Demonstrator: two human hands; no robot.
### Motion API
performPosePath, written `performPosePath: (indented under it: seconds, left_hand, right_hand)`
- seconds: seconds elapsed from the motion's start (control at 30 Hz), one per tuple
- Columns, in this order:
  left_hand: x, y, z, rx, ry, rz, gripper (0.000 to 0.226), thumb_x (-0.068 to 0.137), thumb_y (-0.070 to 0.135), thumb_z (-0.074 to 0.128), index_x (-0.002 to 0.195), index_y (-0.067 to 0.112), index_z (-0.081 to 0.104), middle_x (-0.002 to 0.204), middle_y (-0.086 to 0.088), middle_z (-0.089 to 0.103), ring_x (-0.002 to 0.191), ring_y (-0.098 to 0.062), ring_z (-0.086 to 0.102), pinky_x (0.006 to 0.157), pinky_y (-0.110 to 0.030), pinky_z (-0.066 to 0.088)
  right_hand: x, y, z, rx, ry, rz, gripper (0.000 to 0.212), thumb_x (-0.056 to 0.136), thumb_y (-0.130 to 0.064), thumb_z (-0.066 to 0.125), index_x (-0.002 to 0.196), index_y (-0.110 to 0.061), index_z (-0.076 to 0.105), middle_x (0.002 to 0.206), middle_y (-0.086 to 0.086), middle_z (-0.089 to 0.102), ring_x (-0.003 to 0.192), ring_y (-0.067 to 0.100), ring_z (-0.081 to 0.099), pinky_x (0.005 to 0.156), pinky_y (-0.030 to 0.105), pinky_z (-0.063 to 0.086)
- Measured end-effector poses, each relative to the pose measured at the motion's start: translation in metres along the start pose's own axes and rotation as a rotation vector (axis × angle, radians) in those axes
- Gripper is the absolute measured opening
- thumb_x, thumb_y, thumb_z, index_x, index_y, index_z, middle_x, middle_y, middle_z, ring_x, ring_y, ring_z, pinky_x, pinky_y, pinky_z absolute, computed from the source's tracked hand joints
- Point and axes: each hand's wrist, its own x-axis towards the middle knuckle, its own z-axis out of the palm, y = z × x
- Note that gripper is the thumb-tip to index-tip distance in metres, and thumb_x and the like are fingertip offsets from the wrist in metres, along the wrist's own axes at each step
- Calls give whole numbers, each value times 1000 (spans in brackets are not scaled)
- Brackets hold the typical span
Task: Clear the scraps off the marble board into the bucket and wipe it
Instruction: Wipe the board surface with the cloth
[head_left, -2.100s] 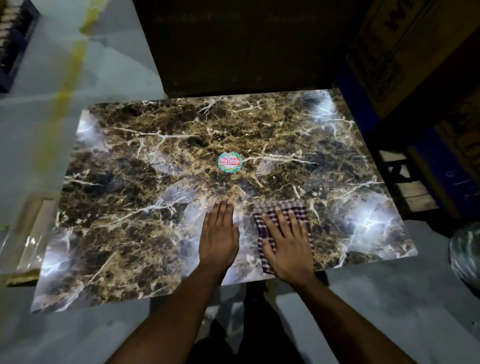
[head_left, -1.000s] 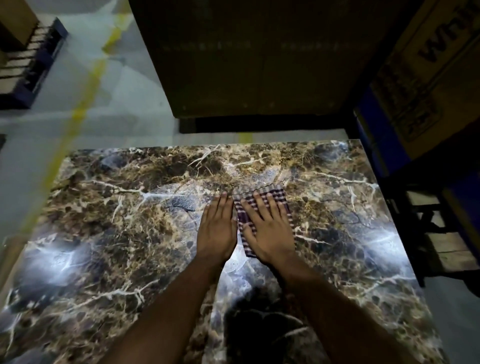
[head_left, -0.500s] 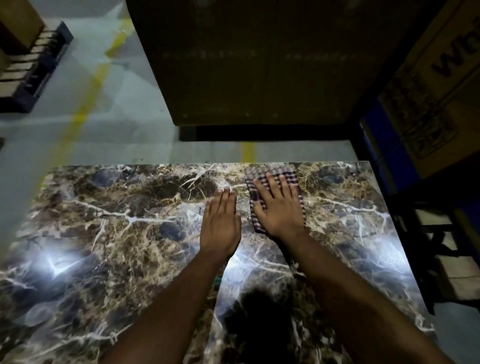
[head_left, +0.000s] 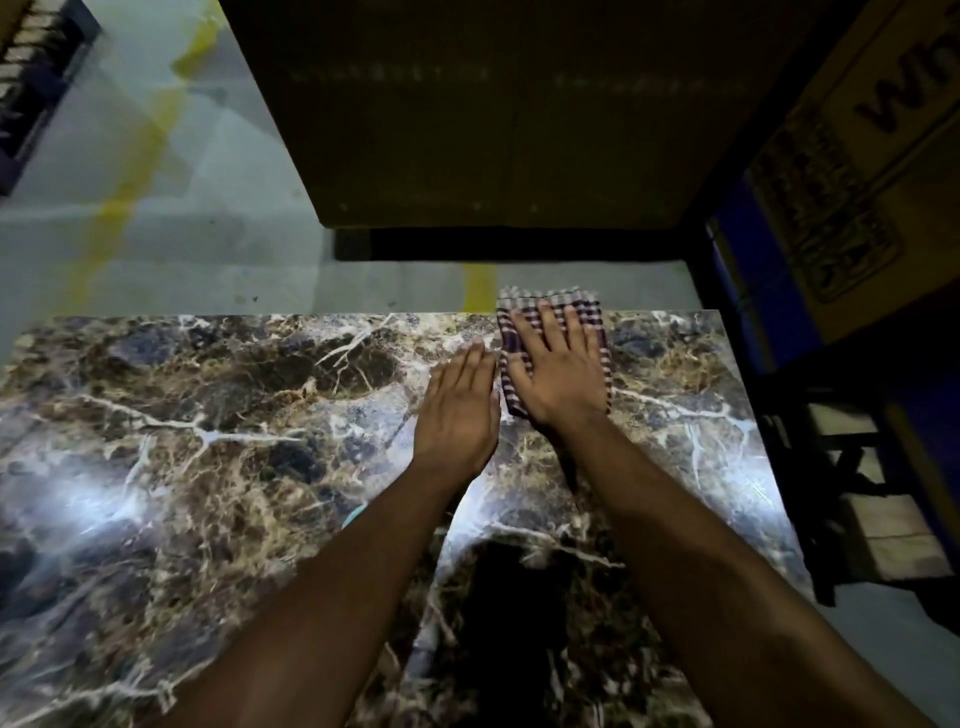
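Observation:
The glossy brown marble board (head_left: 218, 441) with white veins fills the lower view. A folded purple-and-white checked cloth (head_left: 597, 327) lies at the board's far edge, its top sticking out slightly past the edge. My right hand (head_left: 558, 371) presses flat on the cloth, fingers spread. Beside it, my left hand (head_left: 457, 410) lies flat on the bare marble with fingers together, holding nothing. I see no scraps on the board, and no bucket is in view. A sliver of a teal sticker (head_left: 356, 515) peeks out under my left forearm.
Beyond the board is a grey floor (head_left: 171, 244) with yellow painted lines. A large dark box (head_left: 493, 114) stands just behind the far edge. Printed cardboard cartons (head_left: 852, 171) and a wooden pallet (head_left: 872, 519) crowd the right side. Another pallet (head_left: 36, 67) sits far left.
Both hands have slid from the near edge across the board to its far edge, the right hand pushing the cloth along. The cloth now overhangs the far edge slightly.

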Motion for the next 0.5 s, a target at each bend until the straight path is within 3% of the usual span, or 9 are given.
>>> performPosePath:
  seconds: [0.13,0.23,0.33,0.5]
  left_hand:
    - [0,8,6,-3,7,-28,55,105,29,32,159,16,22,167,-3,19,154,-20,13,126,-41,11]
    - [-14,9,7,-1,6,-2,56,105,30,33,158,16,22,167,-3,20,154,-20,15,126,-40,12]
    - [-32,12,11,17,-6,1,57,106,33,30,159,16,21,167,-3,19,154,-21,14,126,-38,9]
    - [-73,15,17,38,-21,5,55,106,32,32,158,14,26,166,-5,22,153,-24,18,125,-41,17]
  right_hand:
    - [-37,20,4,-29,-24,-140,63,99,-57,22,159,-46,8,170,-3,11,157,25,4,126,48,7]
    - [-56,41,0,-40,-22,-32,64,99,-58,21,159,-44,6,170,-2,10,157,26,3,126,48,5]
    - [-60,20,1,1,-12,64,65,98,-56,23,160,-40,11,170,2,13,157,30,2,126,49,2]
    - [-128,7,5,9,-34,-73,64,100,-56,24,160,-41,9,170,0,9,157,29,2,125,46,3]
